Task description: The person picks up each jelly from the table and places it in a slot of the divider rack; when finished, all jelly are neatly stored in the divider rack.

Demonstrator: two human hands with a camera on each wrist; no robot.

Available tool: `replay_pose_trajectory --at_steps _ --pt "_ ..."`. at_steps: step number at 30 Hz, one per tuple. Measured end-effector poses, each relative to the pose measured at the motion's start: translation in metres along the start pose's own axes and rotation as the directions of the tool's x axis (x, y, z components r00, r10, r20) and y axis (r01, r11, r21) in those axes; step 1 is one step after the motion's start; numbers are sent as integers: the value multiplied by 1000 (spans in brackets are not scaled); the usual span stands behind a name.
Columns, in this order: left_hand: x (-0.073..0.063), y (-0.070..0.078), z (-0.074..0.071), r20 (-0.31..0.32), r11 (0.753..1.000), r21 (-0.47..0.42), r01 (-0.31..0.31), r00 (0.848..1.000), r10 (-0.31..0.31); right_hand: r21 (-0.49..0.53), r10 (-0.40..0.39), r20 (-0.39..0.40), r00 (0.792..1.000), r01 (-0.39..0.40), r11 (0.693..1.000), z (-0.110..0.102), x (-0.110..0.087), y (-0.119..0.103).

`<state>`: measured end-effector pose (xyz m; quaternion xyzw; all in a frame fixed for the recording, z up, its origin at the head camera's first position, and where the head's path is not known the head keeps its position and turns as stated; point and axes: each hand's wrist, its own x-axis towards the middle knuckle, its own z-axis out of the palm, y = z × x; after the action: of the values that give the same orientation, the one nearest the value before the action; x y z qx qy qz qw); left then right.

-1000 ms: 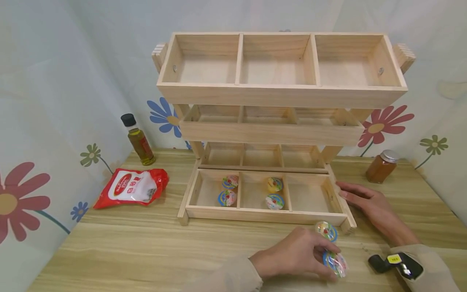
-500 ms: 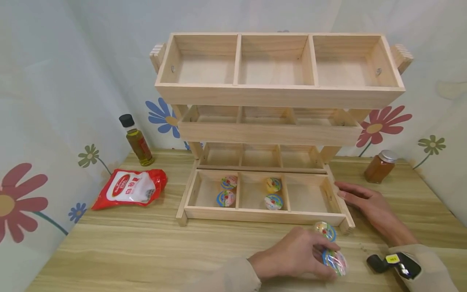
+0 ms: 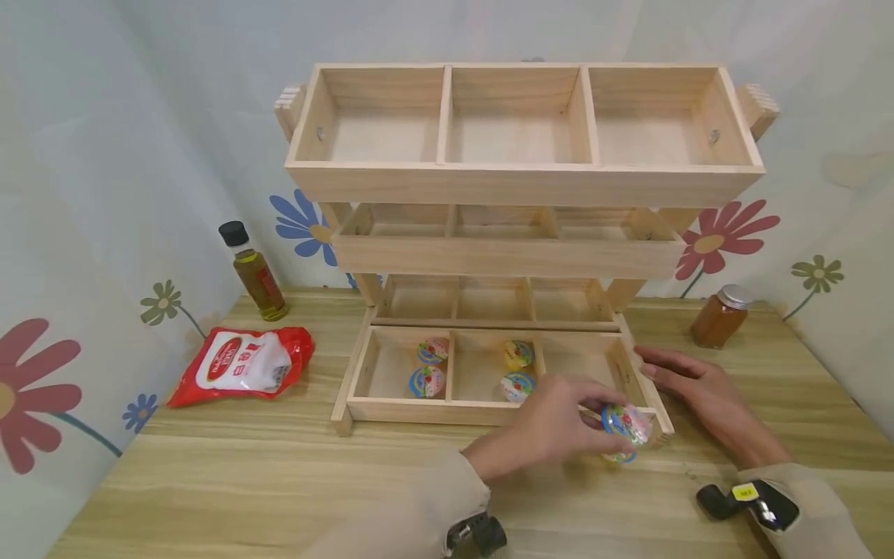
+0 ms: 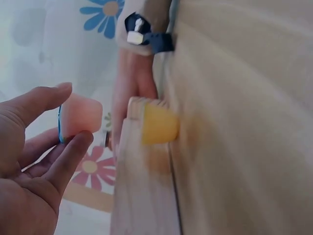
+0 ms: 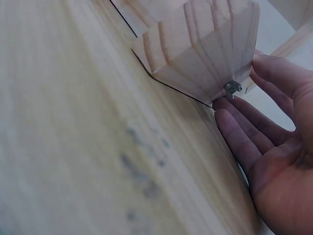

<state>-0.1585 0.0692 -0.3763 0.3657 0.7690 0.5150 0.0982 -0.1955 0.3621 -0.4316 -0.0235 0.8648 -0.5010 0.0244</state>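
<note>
My left hand (image 3: 559, 423) pinches a pink jelly cup (image 3: 627, 423) between thumb and fingers, above the front right corner of the wooden rack (image 3: 433, 411). In the left wrist view the pink cup (image 4: 83, 116) is off the table, its lid towards the palm. A yellow jelly cup (image 4: 160, 125) stands on the table by the rack's front; in the head view it is mostly hidden behind the held cup. My right hand (image 3: 705, 388) rests against the rack's right side, fingers extended. Its fingertips touch the wooden end (image 5: 210, 49) in the right wrist view.
Two jelly cups (image 3: 427, 381) lie in the bottom tray's left compartment and two more (image 3: 518, 386) in the middle one. An oil bottle (image 3: 257, 276) and red-and-white bag (image 3: 244, 363) are left of the rack. A brown jar (image 3: 721, 317) stands right.
My left hand has lifted the pink jelly cup from the table and carried it forward towards the rack. My right hand stays at the rack's side. The head view has shifted slightly.
</note>
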Motion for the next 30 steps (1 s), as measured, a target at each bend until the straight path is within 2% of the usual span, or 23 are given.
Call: replay_pose_trajectory --at_steps 3,7,10,13,21,30 --pt "10 0 -12 -50 998 -11 55 997 -56 -2 -8 11 1000 8 1000 0 0 -1" --pt "24 -3 -24 -111 997 27 71 992 -67 15 -15 13 1000 15 1000 1 1 -1" --pt "35 -8 -28 -144 994 20 108 984 -104 37 -26 9 1000 25 999 1 1 0" --pt "43 -14 -27 -168 988 4 157 974 -154 51 -25 10 1000 25 998 1 1 1" --pt "58 -26 -22 -206 973 -29 229 951 -230 50 -6 7 1000 6 999 2 3 4" --pt "75 -35 -12 -274 970 44 241 936 -220 43 4 8 1000 -4 999 2 3 5"
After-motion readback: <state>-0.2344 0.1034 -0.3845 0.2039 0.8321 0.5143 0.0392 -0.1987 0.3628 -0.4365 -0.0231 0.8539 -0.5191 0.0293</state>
